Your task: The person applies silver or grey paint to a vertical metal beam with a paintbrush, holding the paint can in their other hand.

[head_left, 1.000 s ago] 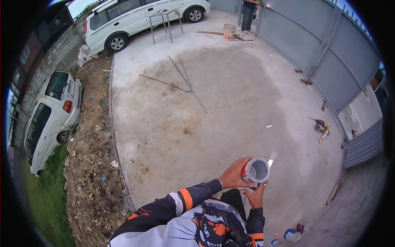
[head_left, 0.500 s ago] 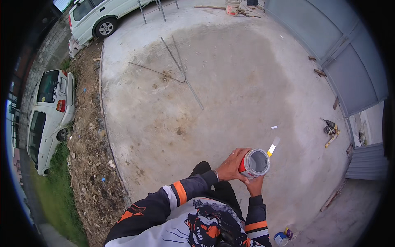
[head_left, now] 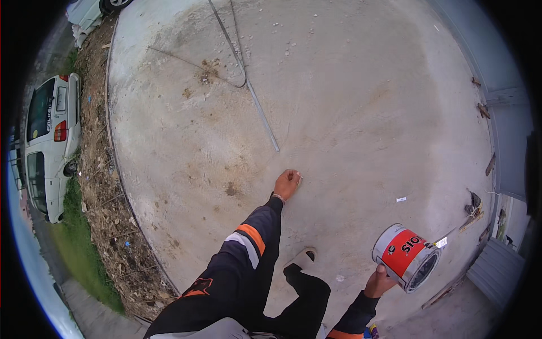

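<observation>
My right hand point(head_left: 381, 281) is closed on a metal can point(head_left: 407, 253) with a red and white label, gripping it near its lower left side. The can is tipped, its dark round mouth turned toward the lower right. Just beyond the can a small pale flat blade-like piece point(head_left: 441, 242) shows; what it joins to is hidden. Out ahead over the concrete floor point(head_left: 339, 141), my left hand point(head_left: 288, 183) is away from the can, fingers curled together. A tiny pale spot shows at its fingertips, too small to name.
A bent metal rod point(head_left: 234, 79) and a straight bar point(head_left: 262, 118) lie ahead. A small white piece point(head_left: 401, 199) is on the floor at right. Rubble point(head_left: 107, 209) borders the slab at left, beside a white car point(head_left: 53, 141). Grey metal panels point(head_left: 508, 135) stand at right.
My left hand has let go of the can and swung out to the left and forward. My right hand has carried the can rightward and tipped it. The view has shifted, showing my foot.
</observation>
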Motion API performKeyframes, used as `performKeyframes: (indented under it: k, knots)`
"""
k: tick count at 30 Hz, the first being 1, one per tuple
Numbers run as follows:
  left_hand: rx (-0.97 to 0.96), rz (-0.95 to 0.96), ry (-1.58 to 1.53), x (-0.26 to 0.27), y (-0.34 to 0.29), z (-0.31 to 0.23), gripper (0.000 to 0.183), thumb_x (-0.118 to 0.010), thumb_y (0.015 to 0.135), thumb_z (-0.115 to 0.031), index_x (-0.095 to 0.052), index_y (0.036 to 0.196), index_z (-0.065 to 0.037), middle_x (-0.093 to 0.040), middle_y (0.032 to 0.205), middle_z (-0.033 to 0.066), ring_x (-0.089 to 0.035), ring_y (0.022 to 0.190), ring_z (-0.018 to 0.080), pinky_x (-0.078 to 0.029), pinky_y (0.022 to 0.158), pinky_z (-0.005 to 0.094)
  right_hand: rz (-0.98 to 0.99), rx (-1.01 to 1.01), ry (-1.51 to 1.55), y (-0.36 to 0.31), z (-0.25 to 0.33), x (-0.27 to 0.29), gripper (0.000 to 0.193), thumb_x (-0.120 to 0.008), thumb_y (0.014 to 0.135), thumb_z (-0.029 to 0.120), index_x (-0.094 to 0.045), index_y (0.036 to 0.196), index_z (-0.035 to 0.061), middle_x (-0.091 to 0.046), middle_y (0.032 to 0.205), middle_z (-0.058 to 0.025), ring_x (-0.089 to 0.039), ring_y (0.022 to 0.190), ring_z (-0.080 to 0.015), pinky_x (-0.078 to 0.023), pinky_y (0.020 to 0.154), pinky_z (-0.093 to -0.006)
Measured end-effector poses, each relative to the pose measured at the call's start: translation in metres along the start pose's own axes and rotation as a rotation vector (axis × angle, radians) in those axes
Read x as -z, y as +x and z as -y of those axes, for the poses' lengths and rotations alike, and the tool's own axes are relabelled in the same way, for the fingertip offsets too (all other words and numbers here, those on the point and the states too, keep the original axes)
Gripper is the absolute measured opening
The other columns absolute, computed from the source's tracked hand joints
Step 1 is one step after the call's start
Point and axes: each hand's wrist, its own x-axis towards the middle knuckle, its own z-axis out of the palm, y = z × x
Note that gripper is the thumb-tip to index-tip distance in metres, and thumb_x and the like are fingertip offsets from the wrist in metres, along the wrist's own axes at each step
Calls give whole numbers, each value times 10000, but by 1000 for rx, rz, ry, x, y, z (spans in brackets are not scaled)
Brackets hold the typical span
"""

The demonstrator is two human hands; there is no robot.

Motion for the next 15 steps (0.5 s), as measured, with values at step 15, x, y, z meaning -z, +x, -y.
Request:
performKeyframes:
  k: [15]
  knots:
    - [235, -490, 458, 32, 324, 160, 546, -825, 851, -339, -556, 1167, 16, -721, 1137, 300, -709, 1089, 443, -567, 956, 481, -30, 33, -686, 82, -103, -71, 1105, -504, 922, 859, -442, 1415, -128, -579, 1337, -225, -571, 1167, -338, -482, 993, -492]
